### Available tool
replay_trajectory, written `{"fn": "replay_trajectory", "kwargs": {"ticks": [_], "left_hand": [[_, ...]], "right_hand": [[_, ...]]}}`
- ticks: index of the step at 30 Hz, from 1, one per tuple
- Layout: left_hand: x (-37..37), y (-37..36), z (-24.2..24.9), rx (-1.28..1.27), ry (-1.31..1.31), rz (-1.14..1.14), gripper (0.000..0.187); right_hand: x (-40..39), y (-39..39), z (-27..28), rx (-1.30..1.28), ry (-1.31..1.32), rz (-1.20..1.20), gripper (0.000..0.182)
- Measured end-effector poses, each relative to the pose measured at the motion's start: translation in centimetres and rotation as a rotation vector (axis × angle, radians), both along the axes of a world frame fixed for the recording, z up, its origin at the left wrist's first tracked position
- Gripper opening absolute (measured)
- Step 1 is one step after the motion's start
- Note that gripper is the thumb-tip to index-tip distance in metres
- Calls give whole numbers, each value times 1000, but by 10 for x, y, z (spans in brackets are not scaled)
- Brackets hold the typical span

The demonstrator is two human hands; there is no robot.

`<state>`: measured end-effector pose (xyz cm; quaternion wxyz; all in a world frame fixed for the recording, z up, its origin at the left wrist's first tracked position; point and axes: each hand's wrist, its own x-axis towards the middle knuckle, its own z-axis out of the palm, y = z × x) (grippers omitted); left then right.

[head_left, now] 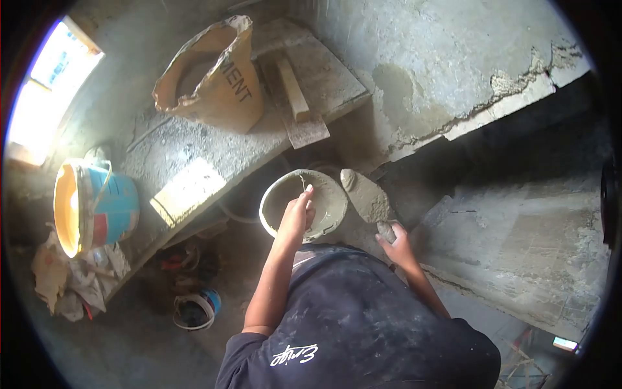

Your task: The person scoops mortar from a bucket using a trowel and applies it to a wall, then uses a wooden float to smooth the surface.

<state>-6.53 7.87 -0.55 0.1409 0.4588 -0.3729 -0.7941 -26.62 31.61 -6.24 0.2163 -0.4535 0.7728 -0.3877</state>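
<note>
A round metal pan (330,214) smeared with grey mortar sits in front of my chest. My left hand (297,214) reaches into it, fingers closed around the near rim. Whether it also pinches a thin stick there I cannot tell. To the right, my right hand (396,238) is closed on the handle of a trowel (366,194). The trowel's blade is loaded with wet mortar and points up and away, just beside the pan. My dark shirt fills the bottom of the view.
An open cement bag (214,74) and a wooden float (298,91) lie on a dusty ledge (194,162). A blue and orange bucket (97,204) stands at left above rags (71,279). A small tub (194,311) sits on the floor. The cracked plaster wall (453,78) rises ahead.
</note>
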Motion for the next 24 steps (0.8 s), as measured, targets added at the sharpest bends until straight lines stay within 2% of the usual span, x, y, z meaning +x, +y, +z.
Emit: {"fn": "replay_trajectory", "kwargs": {"ticks": [2, 5, 10, 13, 15, 18, 19, 21, 24], "left_hand": [[-2, -20, -7, 10, 10, -46, 44], [-5, -45, -4, 67, 30, -133, 42], [-9, -70, -3, 25, -69, -181, 41], [-8, -74, -21, -14, -78, -218, 40], [-11, -73, -23, -42, -112, -191, 40], [-10, -75, -20, 6, -99, -144, 39], [-11, -75, -18, 6, -101, -151, 39], [-14, -75, -16, -5, -126, -125, 45], [-18, -75, -18, 11, -126, -112, 45]], "right_hand": [[-2, -26, 9, 19, 3, -83, 32], [-17, -59, -5, 35, 51, -182, 32], [-40, -107, -24, -30, -9, -243, 29], [-60, -131, -29, -61, -18, -264, 30], [-78, -144, -40, -65, -113, -257, 29], [-91, -158, -52, -15, -400, -315, 25], [-93, -163, -54, -16, -401, -321, 25], [-100, -171, -57, 6, -575, -360, 24], [-113, -177, -60, -12, -638, -361, 23]]}}
